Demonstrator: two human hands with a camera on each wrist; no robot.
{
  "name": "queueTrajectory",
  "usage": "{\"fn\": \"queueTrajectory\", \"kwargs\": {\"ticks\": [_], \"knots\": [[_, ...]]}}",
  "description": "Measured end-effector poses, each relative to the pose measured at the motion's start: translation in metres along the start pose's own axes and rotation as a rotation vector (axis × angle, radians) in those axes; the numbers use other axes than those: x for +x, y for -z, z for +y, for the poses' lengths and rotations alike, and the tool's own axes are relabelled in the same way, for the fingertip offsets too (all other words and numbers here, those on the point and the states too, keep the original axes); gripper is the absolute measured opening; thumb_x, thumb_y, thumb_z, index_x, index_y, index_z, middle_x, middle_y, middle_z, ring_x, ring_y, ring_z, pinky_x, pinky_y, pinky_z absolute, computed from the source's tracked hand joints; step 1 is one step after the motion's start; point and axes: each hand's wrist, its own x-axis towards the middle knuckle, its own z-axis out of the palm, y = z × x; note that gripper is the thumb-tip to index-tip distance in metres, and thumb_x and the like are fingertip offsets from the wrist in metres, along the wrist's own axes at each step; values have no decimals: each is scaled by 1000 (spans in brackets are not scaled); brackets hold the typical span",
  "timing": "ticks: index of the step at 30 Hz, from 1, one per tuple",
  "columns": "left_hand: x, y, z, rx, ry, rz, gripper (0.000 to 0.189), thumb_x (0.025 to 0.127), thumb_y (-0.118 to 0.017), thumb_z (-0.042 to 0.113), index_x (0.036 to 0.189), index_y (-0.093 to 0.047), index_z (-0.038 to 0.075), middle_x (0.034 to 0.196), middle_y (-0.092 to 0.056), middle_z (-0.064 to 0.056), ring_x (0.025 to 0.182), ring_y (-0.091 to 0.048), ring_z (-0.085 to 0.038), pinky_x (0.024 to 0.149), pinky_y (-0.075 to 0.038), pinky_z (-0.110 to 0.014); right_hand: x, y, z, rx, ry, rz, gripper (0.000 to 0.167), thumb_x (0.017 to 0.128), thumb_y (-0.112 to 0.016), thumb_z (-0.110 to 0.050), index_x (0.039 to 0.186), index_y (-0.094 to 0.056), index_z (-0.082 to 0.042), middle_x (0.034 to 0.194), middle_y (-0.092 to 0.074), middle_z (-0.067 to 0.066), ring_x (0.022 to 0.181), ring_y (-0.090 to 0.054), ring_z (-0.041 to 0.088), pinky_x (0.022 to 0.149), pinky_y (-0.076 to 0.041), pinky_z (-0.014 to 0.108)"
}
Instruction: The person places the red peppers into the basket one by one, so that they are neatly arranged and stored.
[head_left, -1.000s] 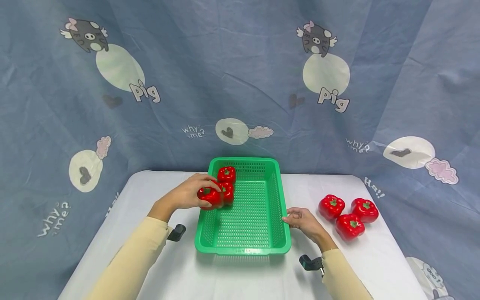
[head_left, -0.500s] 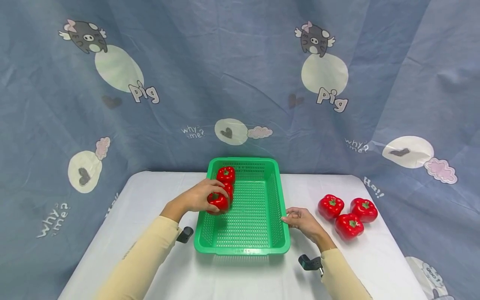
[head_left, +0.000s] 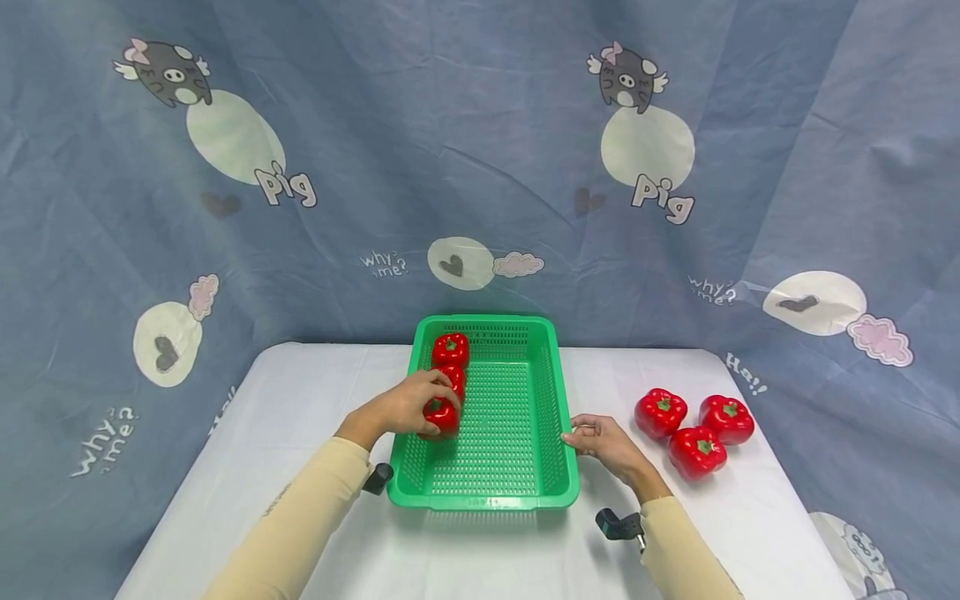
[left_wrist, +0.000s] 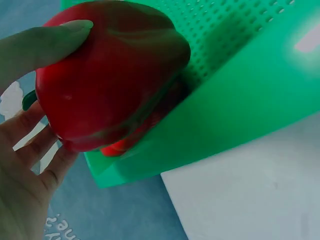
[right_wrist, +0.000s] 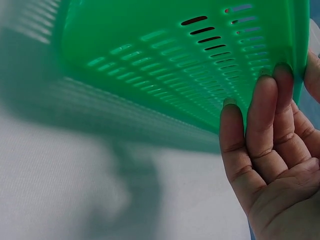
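Note:
My left hand [head_left: 408, 404] grips a red bell pepper [head_left: 440, 421] inside the left side of the green plastic basket [head_left: 483, 502]. In the left wrist view, the thumb lies on top of this bell pepper [left_wrist: 110, 80] and the fingers reach beneath it. Two more red peppers sit behind it along the left wall, a far one [head_left: 451, 349] and a nearer one [head_left: 455, 377] partly covered by my fingers. On the basket's right side, my right hand [head_left: 600, 442] holds the rim. The right wrist view shows its fingertips [right_wrist: 262, 92] against the slotted outer wall.
Three red peppers, one at the left [head_left: 661, 412], one at the right [head_left: 727, 418] and one in front [head_left: 697, 452], stand close together on the white table [head_left: 480, 558]. A blue printed cloth [head_left: 480, 150] hangs behind the table.
My left hand has carried its pepper from over the basket's left rim rightward and nearer to me, down into the basket behind the rim. My right hand stays on the basket.

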Motion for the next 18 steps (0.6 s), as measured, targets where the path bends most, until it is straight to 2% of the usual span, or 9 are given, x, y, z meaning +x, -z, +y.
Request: {"fn": "queueTrajectory", "kwargs": {"ticks": [3, 10, 14, 18], "knots": [[1, -5, 0, 15, -4, -6, 38, 70, -83, 5, 101, -70, 22, 120, -51, -3, 119, -42, -26, 87, -53, -42, 0, 0, -2, -4, -1, -1, 38, 92, -65, -10, 117, -52, 15, 89, -71, 11, 77, -66, 15, 83, -51, 31], [4, -18, -8, 69, -4, -16, 38, 68, -86, 7, 98, -70, 24, 120, -53, -3, 118, -44, -26, 96, -46, -45, -1, 0, -2, -10, 4, -1, 38, 92, -66, -11, 116, -52, 15, 88, -71, 12, 76, -66, 15, 83, -51, 32], [4, -21, -8, 73, -11, -13, 38, 67, -87, 8, 97, -70, 22, 117, -54, -3, 118, -44, -27, 97, -45, -45, 1, 0, -1, -18, 0, 4, 38, 91, -67, -12, 115, -53, 15, 90, -71, 14, 76, -66, 15, 82, -52, 31], [6, -23, -7, 83, 7, -16, 38, 67, -88, 9, 97, -70, 23, 117, -54, -2, 119, -44, -27, 98, -44, -46, 1, -1, 0, -34, -13, 17, 39, 91, -68, -14, 115, -54, 13, 89, -72, 10, 77, -66, 16, 81, -51, 31]]}}
